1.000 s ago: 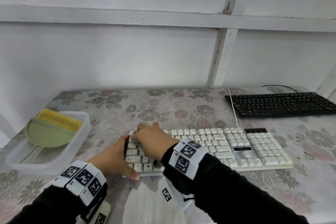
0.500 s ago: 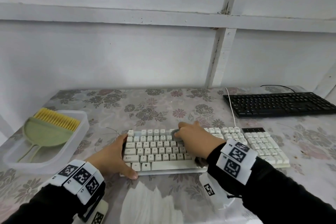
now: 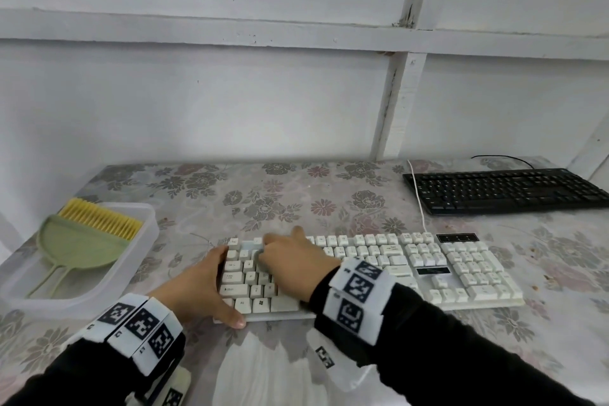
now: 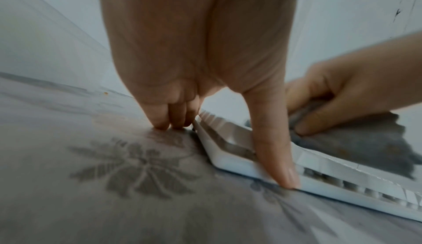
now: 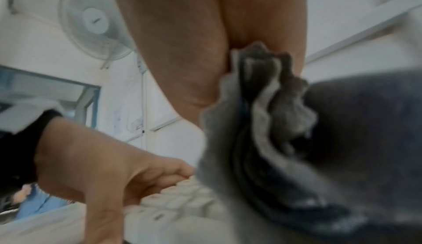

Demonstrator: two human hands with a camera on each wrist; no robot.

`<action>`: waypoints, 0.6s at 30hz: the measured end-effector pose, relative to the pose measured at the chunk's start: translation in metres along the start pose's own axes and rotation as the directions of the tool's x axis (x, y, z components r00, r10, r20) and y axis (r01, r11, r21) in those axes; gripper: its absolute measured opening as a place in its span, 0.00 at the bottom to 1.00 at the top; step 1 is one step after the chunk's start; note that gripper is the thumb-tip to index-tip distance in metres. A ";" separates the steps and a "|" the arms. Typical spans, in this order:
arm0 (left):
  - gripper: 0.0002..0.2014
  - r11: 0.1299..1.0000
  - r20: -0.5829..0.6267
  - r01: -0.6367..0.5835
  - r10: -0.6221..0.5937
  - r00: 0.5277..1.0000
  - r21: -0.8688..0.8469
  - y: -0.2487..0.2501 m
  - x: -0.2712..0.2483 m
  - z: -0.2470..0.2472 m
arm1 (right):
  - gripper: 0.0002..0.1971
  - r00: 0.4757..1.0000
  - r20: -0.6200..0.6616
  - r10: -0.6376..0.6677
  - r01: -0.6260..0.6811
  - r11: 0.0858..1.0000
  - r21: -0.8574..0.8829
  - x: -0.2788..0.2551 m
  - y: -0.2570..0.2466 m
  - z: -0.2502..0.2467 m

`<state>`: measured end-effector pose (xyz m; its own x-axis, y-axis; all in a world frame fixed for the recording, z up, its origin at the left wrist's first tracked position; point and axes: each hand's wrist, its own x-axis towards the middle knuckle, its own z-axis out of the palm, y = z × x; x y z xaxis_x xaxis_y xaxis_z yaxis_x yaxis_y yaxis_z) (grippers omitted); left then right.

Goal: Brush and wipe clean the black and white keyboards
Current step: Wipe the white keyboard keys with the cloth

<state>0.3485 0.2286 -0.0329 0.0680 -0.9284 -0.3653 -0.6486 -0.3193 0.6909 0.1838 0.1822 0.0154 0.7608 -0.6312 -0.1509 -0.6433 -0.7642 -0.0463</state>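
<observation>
The white keyboard [image 3: 395, 269] lies across the middle of the floral table, and the black keyboard [image 3: 504, 189] sits at the back right. My left hand [image 3: 207, 288] braces the white keyboard's left end: its fingers [image 4: 164, 118] stand on the table beside the end and its thumb [image 4: 274, 148] presses the front corner. My right hand [image 3: 291, 255] grips a bunched grey cloth [image 4: 370, 145] and presses it on the upper-left keys. In the right wrist view the cloth [image 5: 297, 139] fills the right half and hides the fingers.
At the left edge, a clear plastic tub [image 3: 146, 231] holds a green dustpan [image 3: 79, 247] and a yellow-bristled brush [image 3: 102, 219]. The white keyboard's cable [image 3: 419, 204] runs back past the black keyboard's left end. A white sheet [image 3: 263, 369] lies at the front edge. A wall closes the back.
My right hand swept the cloth from the keyboard's left end to its middle, then back to the upper-left keys. My left hand stayed at the left end.
</observation>
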 end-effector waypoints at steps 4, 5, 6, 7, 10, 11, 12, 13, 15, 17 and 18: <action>0.63 1.000 0.012 0.011 -0.011 1.000 0.017 -0.001 -0.001 -0.002 | 0.10 0.999 0.026 0.047 -0.047 0.999 -0.002 -0.024 0.032 -0.003; 0.63 1.000 0.014 0.009 -0.009 1.000 0.018 -0.001 -0.001 -0.002 | 0.12 0.997 0.036 0.064 -0.064 0.998 0.000 -0.029 0.038 -0.005; 0.63 1.000 0.017 0.005 -0.005 1.000 0.018 -0.001 -0.001 -0.001 | 0.16 0.996 0.046 0.081 -0.081 0.997 -0.004 -0.033 0.044 -0.007; 0.62 1.000 0.016 -0.001 0.000 1.000 0.010 -0.001 -0.001 -0.001 | 0.18 0.994 0.058 0.089 -0.089 0.996 -0.016 -0.034 0.049 -0.010; 0.62 1.000 0.011 -0.010 0.010 1.000 0.007 0.000 -0.001 -0.001 | 0.20 0.996 0.003 0.093 -0.093 0.993 0.074 -0.030 0.055 -0.015; 0.62 1.000 0.011 -0.012 0.012 1.000 0.009 -0.001 0.000 -0.001 | 0.20 0.996 -0.022 0.083 -0.080 0.992 0.096 -0.027 0.053 -0.014; 0.62 1.000 0.012 -0.013 0.013 1.000 0.011 -0.002 0.001 -0.001 | 0.20 0.997 -0.032 0.072 -0.069 0.994 0.087 -0.025 0.051 -0.011; 0.62 1.000 0.013 -0.012 0.012 1.000 0.005 -0.003 0.001 -0.001 | 0.19 0.997 -0.031 0.066 -0.064 0.996 0.068 -0.023 0.049 -0.006; 0.62 1.000 0.023 -0.007 0.007 1.000 -0.010 -0.004 0.002 -0.002 | 0.15 0.996 -0.031 0.078 -0.076 0.996 0.048 -0.025 0.051 0.003; 0.65 1.000 0.039 -0.001 0.002 0.999 -0.030 -0.008 0.004 -0.002 | 0.12 0.995 -0.039 0.093 -0.092 0.996 0.023 -0.033 0.059 0.003; 0.66 0.999 0.046 0.005 -0.004 0.999 -0.033 -0.009 0.004 -0.002 | 0.12 0.995 -0.024 0.094 -0.094 0.995 0.012 -0.038 0.064 0.003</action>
<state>0.3564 0.2268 -0.0391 0.0354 -0.9175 -0.3961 -0.6226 -0.3303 0.7094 0.1140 0.1578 0.0152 0.6985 -0.7036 -0.1305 -0.7130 -0.6998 -0.0436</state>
